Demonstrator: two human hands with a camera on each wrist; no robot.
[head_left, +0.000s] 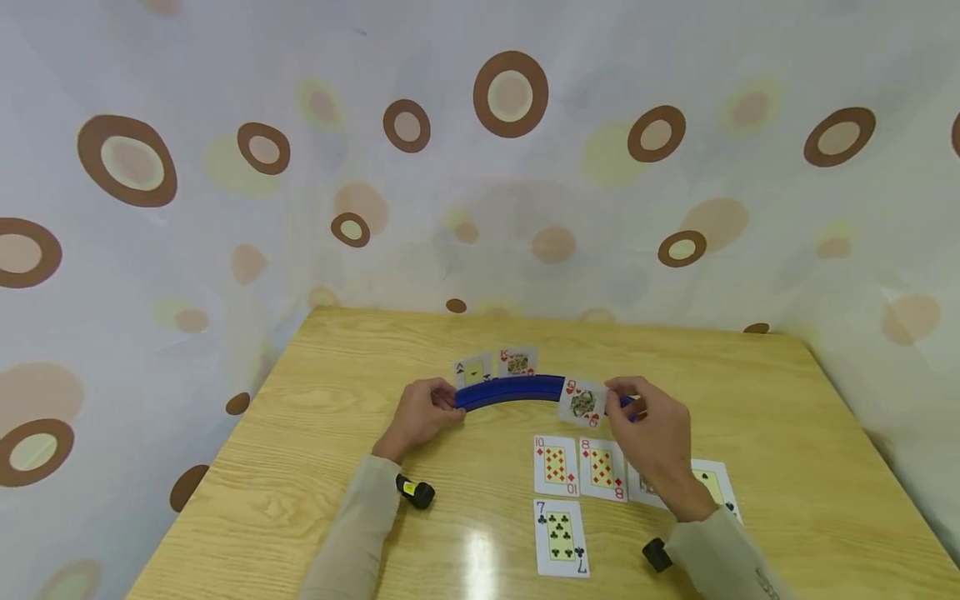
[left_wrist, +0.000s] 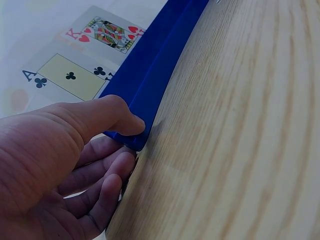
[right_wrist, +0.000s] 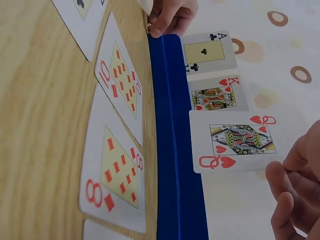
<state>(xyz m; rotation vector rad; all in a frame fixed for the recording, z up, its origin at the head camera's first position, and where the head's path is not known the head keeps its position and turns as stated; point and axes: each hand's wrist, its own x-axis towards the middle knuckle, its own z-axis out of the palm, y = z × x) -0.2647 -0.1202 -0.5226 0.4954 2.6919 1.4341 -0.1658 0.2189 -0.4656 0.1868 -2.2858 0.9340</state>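
A curved blue card holder [head_left: 517,390] stands on the wooden table [head_left: 315,467]. An ace of clubs [head_left: 474,371] and a king of hearts [head_left: 517,362] stand upright in it. My left hand [head_left: 448,405] grips the holder's left end, thumb on top and fingers underneath [left_wrist: 112,172]. My right hand [head_left: 617,397] pinches a queen of hearts [head_left: 583,403] by its right edge, holding it at the holder's right part, beside the king [right_wrist: 217,94]. In the right wrist view the queen [right_wrist: 235,140] hangs just over the holder [right_wrist: 172,150].
Face up on the table near me lie a ten of diamonds [head_left: 556,465], an eight of diamonds [head_left: 602,468], a seven of clubs [head_left: 561,536] and two cards [head_left: 716,483] partly hidden by my right wrist. A dotted curtain [head_left: 480,167] surrounds the table.
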